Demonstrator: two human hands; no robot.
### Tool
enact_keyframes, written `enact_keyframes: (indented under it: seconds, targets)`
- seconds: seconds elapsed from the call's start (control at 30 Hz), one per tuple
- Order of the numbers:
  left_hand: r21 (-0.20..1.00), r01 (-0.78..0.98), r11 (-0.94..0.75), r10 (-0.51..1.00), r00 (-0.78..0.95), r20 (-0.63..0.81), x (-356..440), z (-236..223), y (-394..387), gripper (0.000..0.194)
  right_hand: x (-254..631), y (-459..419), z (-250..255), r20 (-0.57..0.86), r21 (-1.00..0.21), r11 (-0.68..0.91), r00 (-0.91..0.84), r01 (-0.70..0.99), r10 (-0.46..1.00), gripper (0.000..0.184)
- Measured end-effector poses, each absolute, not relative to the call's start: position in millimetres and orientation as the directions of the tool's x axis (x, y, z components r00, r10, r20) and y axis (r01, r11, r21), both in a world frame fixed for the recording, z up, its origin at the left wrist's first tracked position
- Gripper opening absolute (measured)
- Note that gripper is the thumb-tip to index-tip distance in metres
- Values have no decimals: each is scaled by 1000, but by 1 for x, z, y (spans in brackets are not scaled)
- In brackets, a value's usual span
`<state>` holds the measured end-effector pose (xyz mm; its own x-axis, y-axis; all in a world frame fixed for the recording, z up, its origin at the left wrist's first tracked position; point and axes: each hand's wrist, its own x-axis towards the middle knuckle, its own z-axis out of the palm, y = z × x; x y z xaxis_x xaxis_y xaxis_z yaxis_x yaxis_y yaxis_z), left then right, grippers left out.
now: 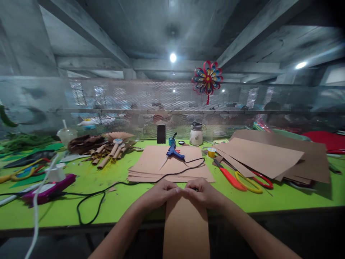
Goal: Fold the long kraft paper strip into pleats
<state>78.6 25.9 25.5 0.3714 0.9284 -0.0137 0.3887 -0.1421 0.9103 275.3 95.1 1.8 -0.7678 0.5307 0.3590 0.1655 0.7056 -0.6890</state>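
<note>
Both hands pinch the far edge of a long strip of brown kraft paper, which hangs over the table's front edge toward me. My left hand grips it with thumb and fingers, its thumb tip close to the other one. On the opposite side my right hand is closed on the same edge. Just beyond the hands lies a stack of brown paper sheets. A blue glue gun rests on that stack, its black cord trailing left across the paper.
Right of the stack lie an orange-handled knife, scissors with yellow and red handles and more brown sheets. Rolled paper tubes and a purple power strip are at left. A phone and a bottle stand behind.
</note>
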Motion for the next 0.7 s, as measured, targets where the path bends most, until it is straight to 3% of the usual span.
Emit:
enact_keyframes:
  seconds: [0.43, 0.7]
  targets:
    - [902, 403, -158, 922, 387, -11, 81, 23, 24, 39, 275, 92, 4, 327, -683, 707, -790, 183, 520, 23]
    - [893, 423, -153, 951, 310, 16, 82, 22, 26, 33, 274, 94, 1, 354, -672, 713, -758, 201, 547, 22]
